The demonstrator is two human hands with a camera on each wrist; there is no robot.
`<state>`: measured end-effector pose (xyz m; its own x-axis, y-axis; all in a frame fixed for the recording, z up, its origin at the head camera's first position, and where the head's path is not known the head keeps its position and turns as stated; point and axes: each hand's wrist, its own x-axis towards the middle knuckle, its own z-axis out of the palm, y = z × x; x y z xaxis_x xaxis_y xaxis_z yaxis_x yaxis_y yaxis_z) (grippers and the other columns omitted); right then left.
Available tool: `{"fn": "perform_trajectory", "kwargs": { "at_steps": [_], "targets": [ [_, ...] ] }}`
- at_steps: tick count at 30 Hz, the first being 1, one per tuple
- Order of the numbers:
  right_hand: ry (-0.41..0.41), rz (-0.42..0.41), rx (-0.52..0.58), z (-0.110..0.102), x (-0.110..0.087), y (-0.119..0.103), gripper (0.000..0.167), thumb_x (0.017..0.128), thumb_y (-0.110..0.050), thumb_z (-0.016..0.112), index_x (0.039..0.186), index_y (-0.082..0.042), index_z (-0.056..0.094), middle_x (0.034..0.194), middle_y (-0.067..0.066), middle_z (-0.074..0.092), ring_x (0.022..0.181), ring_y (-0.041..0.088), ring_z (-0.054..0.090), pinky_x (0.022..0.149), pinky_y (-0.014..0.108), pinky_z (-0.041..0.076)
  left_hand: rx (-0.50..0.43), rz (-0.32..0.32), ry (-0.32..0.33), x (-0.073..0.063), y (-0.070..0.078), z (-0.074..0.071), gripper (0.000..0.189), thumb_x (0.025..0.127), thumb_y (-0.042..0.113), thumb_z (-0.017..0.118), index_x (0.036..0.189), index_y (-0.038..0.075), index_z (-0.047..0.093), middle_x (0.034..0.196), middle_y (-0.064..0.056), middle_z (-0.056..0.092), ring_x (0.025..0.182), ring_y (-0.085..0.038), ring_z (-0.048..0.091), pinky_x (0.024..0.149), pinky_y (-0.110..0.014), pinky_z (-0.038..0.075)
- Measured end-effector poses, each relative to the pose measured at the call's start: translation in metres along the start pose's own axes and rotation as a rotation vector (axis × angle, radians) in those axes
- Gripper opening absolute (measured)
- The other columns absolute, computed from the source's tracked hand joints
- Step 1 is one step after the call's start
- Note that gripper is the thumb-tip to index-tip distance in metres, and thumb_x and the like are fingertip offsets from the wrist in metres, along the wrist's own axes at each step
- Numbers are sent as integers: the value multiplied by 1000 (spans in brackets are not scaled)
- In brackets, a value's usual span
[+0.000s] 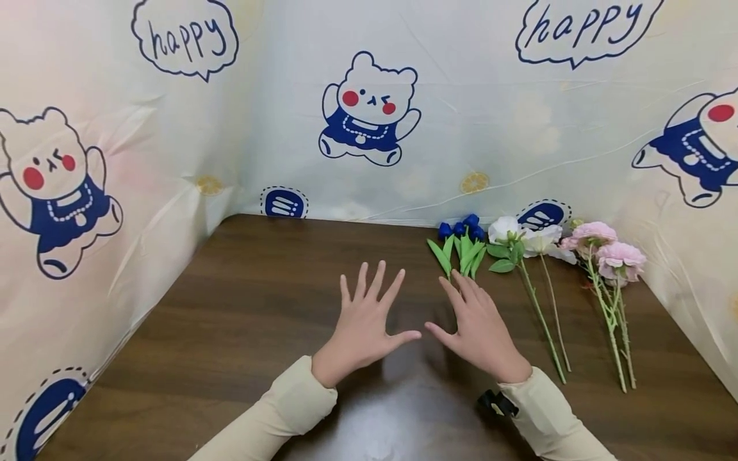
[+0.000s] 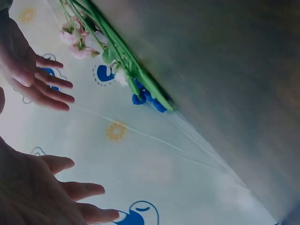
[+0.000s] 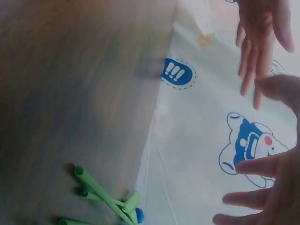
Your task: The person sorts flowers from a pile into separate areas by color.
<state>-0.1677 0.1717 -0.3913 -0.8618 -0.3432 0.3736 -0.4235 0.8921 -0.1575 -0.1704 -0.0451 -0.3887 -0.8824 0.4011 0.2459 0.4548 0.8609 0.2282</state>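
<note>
My left hand hovers over the middle of the table with its fingers spread wide and nothing in it. To its right is my right hand, also with straight fingers and holding nothing. The two thumbs point at each other with a small gap between them. Blue tulips with green leaves lie just beyond the right fingertips, their lower stems hidden behind that hand. Right of them lie white flowers on long stems, then pink flowers at the far right. In the right wrist view, cut green stem ends show below the hand.
The dark wooden table is walled at the back and sides by a printed cloth with cartoon bears. A black strap sits at the right wrist, by the rolled sleeve.
</note>
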Motion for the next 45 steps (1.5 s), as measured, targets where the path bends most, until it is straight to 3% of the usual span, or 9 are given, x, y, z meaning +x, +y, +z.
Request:
{"fn": "perform_trajectory", "kwargs": {
  "at_steps": [5, 13, 23, 39, 45],
  "targets": [
    [-121, 71, 9, -5, -3, 2, 95, 78, -60, 64, 149, -11, 25, 156, 21, 16, 142, 42, 18, 106, 67, 21, 16, -58, 13, -2, -3, 3, 98, 75, 77, 51, 151, 30, 12, 159, -11, 8, 146, -39, 2, 106, -73, 4],
    [-173, 110, 46, -9, -5, 3, 98, 78, -63, 62, 151, -12, 19, 158, 19, 7, 142, 45, 12, 107, 69, 17, -10, -125, -7, -3, -9, 4, 100, 74, 77, 52, 151, 32, 7, 159, -12, 9, 145, -40, 0, 106, -72, -2],
    [-179, 91, 54, -2, -5, 0, 96, 79, -63, 61, 152, -19, 16, 158, 18, 7, 143, 42, 13, 107, 68, 19, 1, -117, -1, -3, -9, 7, 100, 75, 76, 53, 152, 30, 9, 158, -14, 11, 145, -41, 2, 106, -72, 2],
    [-176, 93, 38, 5, 0, 8, 96, 79, -63, 61, 151, -16, 18, 157, 19, 9, 143, 43, 14, 106, 69, 19, 9, -109, 1, 3, -11, 9, 97, 75, 76, 52, 151, 30, 13, 158, -14, 14, 145, -41, 6, 106, -72, 4],
    [-123, 82, -8, 8, 1, 10, 99, 75, -63, 65, 150, -15, 22, 157, 21, 10, 142, 45, 15, 102, 72, 20, -4, -107, -1, 5, -11, 10, 97, 75, 75, 54, 151, 31, 13, 158, -14, 14, 145, -42, 6, 106, -73, 5]
  ]
}}
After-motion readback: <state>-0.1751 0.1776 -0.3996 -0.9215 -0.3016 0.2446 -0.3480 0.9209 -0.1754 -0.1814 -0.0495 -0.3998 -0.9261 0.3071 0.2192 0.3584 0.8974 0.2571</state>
